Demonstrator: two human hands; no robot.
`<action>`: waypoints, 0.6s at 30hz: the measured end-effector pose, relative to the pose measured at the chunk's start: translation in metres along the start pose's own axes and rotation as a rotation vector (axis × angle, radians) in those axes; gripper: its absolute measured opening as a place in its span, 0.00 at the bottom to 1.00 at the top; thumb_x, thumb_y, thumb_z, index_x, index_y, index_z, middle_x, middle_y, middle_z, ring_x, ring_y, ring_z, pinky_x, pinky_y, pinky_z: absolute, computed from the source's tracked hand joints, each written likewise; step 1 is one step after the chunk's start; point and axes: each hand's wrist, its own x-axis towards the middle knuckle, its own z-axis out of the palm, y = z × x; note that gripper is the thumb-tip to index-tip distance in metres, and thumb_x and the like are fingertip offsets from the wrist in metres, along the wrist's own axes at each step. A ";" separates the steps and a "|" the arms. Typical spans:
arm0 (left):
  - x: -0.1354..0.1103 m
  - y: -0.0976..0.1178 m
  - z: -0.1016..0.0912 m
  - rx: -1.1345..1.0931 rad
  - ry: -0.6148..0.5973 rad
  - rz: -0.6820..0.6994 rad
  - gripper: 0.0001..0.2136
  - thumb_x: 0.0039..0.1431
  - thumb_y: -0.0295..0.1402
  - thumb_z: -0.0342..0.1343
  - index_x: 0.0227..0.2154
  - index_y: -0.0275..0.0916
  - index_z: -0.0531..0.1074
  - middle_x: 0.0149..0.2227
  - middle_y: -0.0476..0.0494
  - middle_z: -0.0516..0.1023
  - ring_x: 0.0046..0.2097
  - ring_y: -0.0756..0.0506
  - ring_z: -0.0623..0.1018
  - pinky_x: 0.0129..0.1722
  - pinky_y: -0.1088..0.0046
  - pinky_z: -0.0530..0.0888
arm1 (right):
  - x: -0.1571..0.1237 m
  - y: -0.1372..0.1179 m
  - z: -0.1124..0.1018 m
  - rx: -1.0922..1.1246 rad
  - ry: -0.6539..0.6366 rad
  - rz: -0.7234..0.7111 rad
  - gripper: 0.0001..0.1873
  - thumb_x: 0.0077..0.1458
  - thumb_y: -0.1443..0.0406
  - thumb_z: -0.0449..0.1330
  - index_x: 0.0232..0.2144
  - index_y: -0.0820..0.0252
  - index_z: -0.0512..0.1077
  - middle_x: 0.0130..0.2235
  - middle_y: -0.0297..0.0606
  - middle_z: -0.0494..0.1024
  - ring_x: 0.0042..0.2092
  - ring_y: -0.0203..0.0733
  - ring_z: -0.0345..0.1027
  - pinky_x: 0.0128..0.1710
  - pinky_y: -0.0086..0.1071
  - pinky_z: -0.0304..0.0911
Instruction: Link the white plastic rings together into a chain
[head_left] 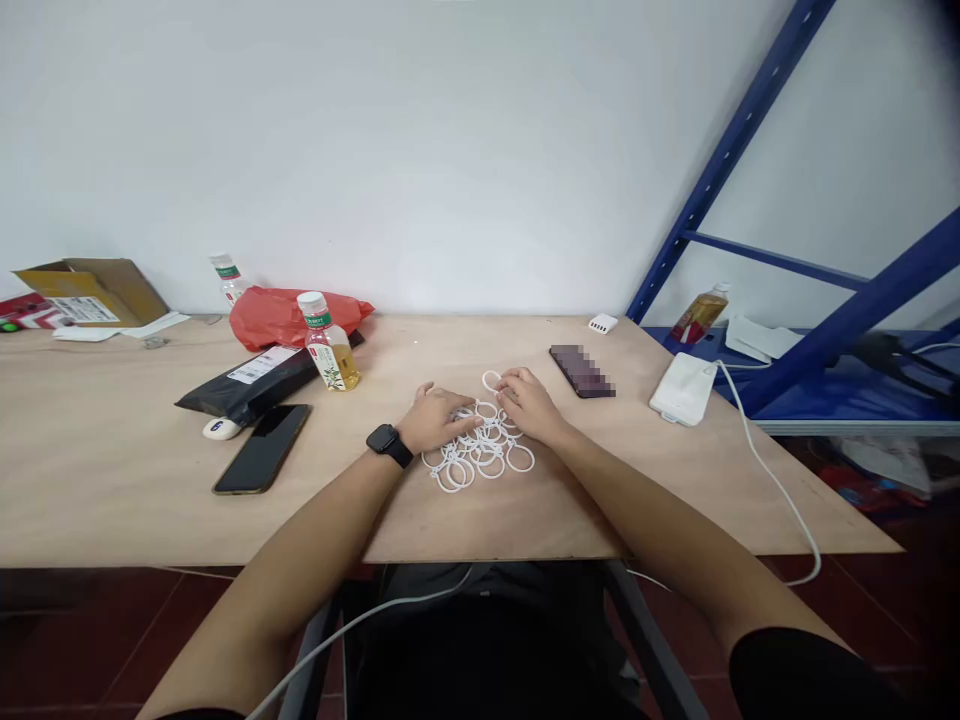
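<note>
A loose pile of thin white plastic rings (491, 462) lies on the table in front of me, the rings overlapping. My left hand (435, 418) rests at the pile's left side, thumb and index finger stretched apart over the rings, with no ring plainly gripped. Beyond the pile, a single white ring (484, 376) sticks out from the fingertips of my right hand (529, 402). Those fingers are curled together on its edge, and the palm hides some rings beneath. A black watch (389, 445) is on my left wrist.
On the left are a dark phone (262, 450), a white mouse-like object (221, 429), a black parcel (247, 392), a red bag (270, 315), a drink bottle (330, 350) and a cardboard box (120, 290). Rightward lie another phone (581, 371), a white power bank (684, 388) with cable, and a blue rack (720, 165).
</note>
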 end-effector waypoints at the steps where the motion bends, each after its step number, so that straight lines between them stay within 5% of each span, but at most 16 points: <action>1: 0.000 0.000 0.000 0.001 0.039 -0.005 0.21 0.61 0.50 0.49 0.51 0.45 0.72 0.50 0.43 0.78 0.53 0.39 0.74 0.61 0.48 0.54 | -0.001 -0.002 0.000 0.041 0.028 -0.016 0.09 0.59 0.66 0.54 0.40 0.58 0.73 0.47 0.43 0.68 0.51 0.46 0.64 0.52 0.39 0.60; 7: 0.002 0.001 0.001 -0.070 0.347 0.116 0.21 0.62 0.42 0.53 0.56 0.42 0.66 0.58 0.38 0.70 0.58 0.41 0.70 0.56 0.59 0.67 | -0.004 -0.022 0.001 0.170 0.008 -0.165 0.10 0.62 0.66 0.51 0.40 0.56 0.71 0.46 0.42 0.70 0.50 0.44 0.65 0.51 0.40 0.62; 11: 0.002 0.002 0.004 -0.063 0.322 0.124 0.14 0.63 0.40 0.52 0.48 0.43 0.73 0.54 0.41 0.74 0.54 0.42 0.74 0.54 0.59 0.70 | -0.006 -0.029 0.006 0.210 -0.045 -0.214 0.10 0.62 0.68 0.50 0.37 0.57 0.71 0.37 0.39 0.75 0.41 0.42 0.68 0.45 0.38 0.63; 18: 0.003 0.007 0.005 -0.084 0.352 0.107 0.10 0.62 0.38 0.54 0.32 0.42 0.78 0.48 0.42 0.79 0.48 0.43 0.78 0.50 0.62 0.72 | -0.009 -0.034 0.004 0.259 0.152 -0.144 0.11 0.58 0.65 0.58 0.44 0.56 0.72 0.41 0.40 0.78 0.40 0.42 0.71 0.43 0.37 0.67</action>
